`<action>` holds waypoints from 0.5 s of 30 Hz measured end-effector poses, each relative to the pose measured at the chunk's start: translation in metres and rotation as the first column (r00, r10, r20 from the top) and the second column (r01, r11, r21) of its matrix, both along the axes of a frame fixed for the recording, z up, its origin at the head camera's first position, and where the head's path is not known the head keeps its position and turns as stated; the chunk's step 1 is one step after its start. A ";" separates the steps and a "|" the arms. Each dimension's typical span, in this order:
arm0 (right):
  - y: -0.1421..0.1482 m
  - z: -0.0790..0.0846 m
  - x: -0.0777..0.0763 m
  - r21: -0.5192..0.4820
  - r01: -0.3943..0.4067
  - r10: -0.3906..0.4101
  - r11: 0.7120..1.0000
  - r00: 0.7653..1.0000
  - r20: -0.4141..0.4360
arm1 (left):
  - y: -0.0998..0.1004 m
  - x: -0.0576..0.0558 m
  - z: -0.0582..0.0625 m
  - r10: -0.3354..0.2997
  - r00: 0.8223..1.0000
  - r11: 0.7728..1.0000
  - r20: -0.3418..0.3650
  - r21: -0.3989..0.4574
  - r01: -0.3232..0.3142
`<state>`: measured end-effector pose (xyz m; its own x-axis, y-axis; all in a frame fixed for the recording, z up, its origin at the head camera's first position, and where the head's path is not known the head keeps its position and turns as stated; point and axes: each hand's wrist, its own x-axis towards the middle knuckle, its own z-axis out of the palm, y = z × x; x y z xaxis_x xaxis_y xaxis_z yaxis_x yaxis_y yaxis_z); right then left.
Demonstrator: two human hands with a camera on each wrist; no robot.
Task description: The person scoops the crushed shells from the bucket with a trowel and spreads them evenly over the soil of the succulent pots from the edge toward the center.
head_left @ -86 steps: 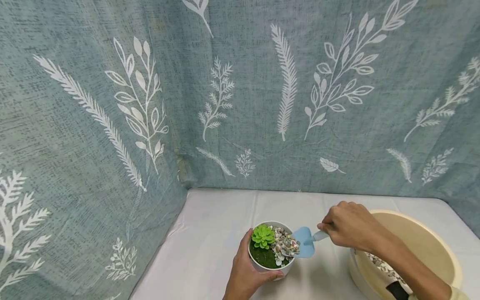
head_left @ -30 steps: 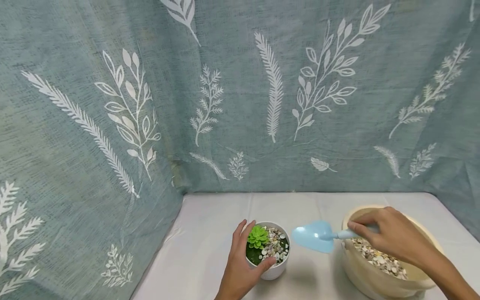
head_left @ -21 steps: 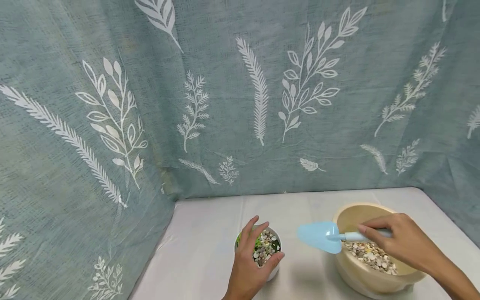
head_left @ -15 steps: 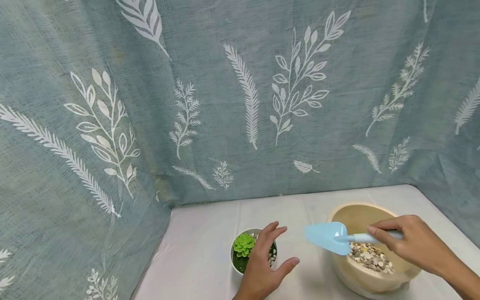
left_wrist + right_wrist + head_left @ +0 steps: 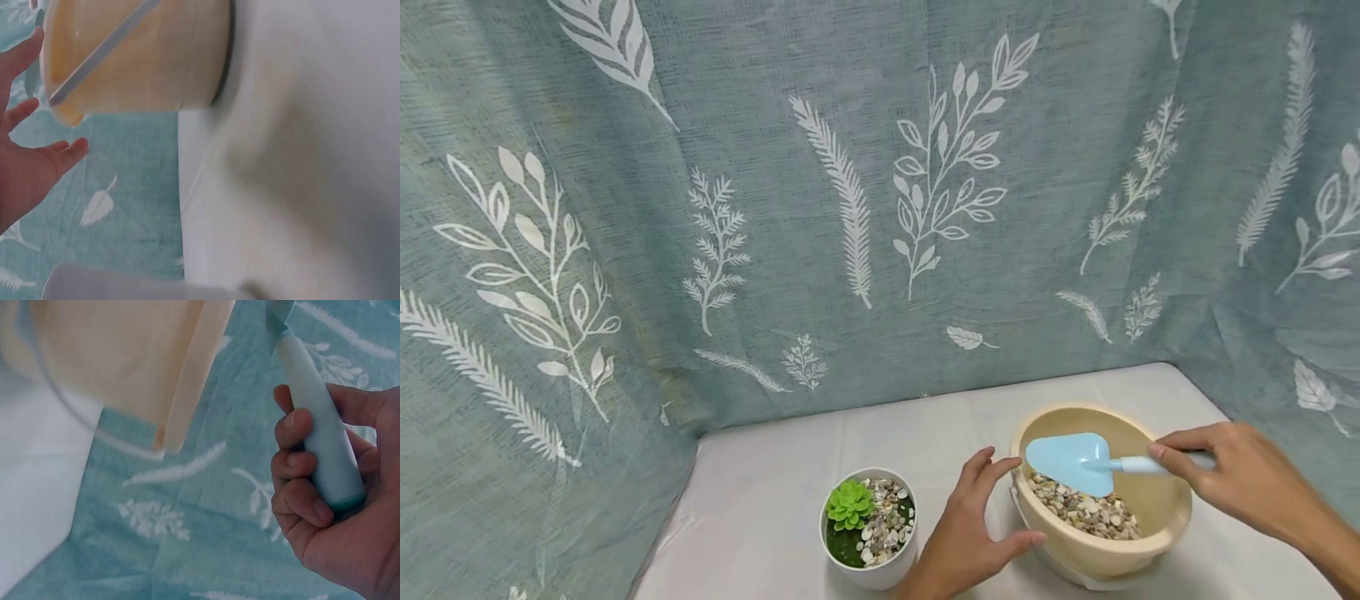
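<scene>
We see the right hand (image 5: 1236,475) with its fingers curled round the handle of a blue trowel (image 5: 1067,461), whose blade is over the mixed pebbles (image 5: 1093,515) in the cream bucket (image 5: 1063,542), at the right of the white surface (image 5: 752,508). The left hand (image 5: 966,533) holds nothing, fingers and thumb spread beside the bucket's left rim; we cannot tell whether they touch it. Left of that hand, a white pot (image 5: 883,573) stands upright, with a green succulent (image 5: 850,504) at its far left and small stones (image 5: 887,518) on its right.
</scene>
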<state>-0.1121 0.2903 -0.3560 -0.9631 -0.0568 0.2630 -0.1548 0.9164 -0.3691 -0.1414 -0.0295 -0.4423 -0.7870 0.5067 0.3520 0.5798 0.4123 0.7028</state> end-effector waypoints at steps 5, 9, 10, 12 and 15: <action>0.008 -0.002 -0.002 0.099 0.049 -0.052 0.994 0.998 0.028 | 0.014 -0.002 -0.008 -0.029 0.999 0.999 0.036 -0.016 0.029; 0.006 -0.004 -0.008 0.208 0.038 -0.033 0.977 0.999 -0.028 | 0.022 -0.004 -0.014 -0.035 0.995 0.999 0.097 0.000 0.035; 0.005 -0.005 -0.010 0.240 0.028 -0.012 0.970 0.998 -0.067 | 0.024 -0.004 -0.015 -0.034 0.993 0.999 0.117 0.005 0.033; 0.002 -0.006 -0.013 0.300 0.007 0.037 0.954 0.990 -0.140 | 0.030 -0.005 -0.017 -0.037 0.989 0.999 0.141 0.017 0.035; -0.001 -0.007 -0.019 0.405 -0.023 0.119 0.914 0.970 -0.213 | 0.039 -0.006 -0.020 -0.054 0.992 0.998 0.118 0.047 0.049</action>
